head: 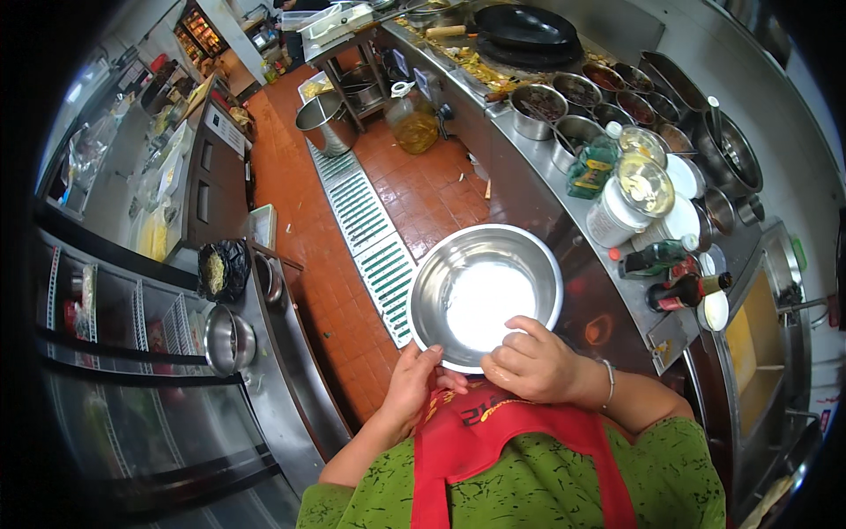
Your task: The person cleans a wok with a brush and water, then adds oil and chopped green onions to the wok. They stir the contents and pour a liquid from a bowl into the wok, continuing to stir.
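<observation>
A wide stainless steel bowl (pixel 492 307) is held in front of my red apron, over the tiled floor. Its inside shines brightly and shows no food. My left hand (pixel 426 377) grips the near left rim, thumb on the edge and fingers beneath. Over the near right part of the bowl is my right hand (pixel 529 360), its fingers curled and the index finger raised above the inside; whether it grips anything is hidden by the fingers. The wrist of that arm wears a bracelet (pixel 609 383).
To the right, a steel counter (pixel 542 162) bears seasoning pots, bottles and a white tub (pixel 618 215); a wok (pixel 525 26) sits beyond. Ahead stand a tall steel pot (pixel 327 125) and an oil jug (pixel 413 122). A floor drain grate (pixel 360 211) runs between the counters.
</observation>
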Demonstrator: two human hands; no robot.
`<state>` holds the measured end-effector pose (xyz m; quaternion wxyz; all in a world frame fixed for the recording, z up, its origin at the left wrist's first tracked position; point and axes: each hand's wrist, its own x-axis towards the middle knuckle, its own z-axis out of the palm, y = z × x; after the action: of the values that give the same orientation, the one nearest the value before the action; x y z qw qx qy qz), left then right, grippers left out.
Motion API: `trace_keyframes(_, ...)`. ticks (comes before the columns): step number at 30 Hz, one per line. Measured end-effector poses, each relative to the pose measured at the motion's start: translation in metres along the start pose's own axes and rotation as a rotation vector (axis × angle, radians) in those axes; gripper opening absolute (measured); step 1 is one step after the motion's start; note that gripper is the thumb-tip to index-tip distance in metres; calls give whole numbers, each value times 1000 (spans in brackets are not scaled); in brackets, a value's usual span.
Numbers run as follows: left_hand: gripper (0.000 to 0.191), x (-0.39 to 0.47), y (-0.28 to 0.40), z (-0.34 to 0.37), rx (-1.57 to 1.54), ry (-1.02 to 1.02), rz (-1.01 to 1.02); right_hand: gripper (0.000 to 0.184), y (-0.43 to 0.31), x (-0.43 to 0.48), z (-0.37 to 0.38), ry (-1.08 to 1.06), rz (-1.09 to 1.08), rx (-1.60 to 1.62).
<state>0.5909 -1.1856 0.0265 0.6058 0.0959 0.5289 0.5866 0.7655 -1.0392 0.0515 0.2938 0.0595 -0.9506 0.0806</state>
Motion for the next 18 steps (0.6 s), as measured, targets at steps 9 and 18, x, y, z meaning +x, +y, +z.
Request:
trace_keyframes(9, 28, 91, 73, -73, 38, 215, 97, 29, 77, 72, 83, 106, 280, 171)
trace_keyframes(18, 28, 229, 185, -164, 21, 374, 113, 17, 230, 156, 140, 289, 532, 184)
